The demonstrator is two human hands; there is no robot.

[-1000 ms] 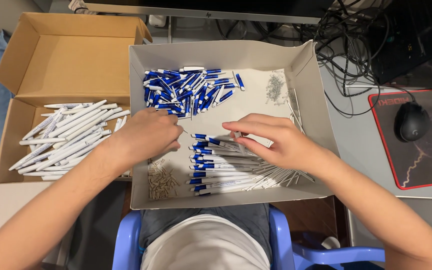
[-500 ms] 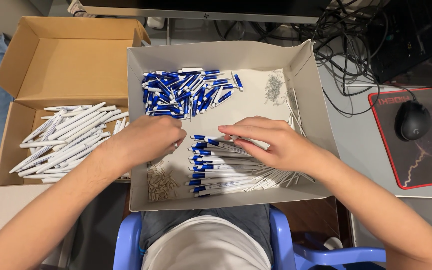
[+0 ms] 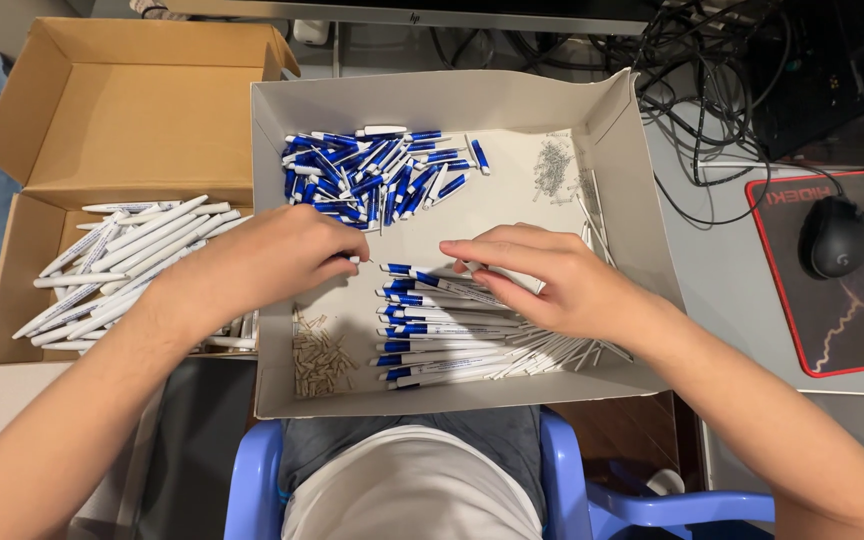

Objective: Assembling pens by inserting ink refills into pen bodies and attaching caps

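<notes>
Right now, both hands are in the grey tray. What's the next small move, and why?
Probably close the right hand onto one pen barrel at the top of the row. Its fingertips rest there with nothing visibly gripped, while the left hand is curled around a small white part beside it. The blue caps lie farther back in the tray.

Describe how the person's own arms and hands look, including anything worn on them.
Both arms are bare up to the frame edge, with no sleeves in view. The left hand and right hand wear no gloves, rings, watch or bands. Fingernails are short and plain.
</notes>
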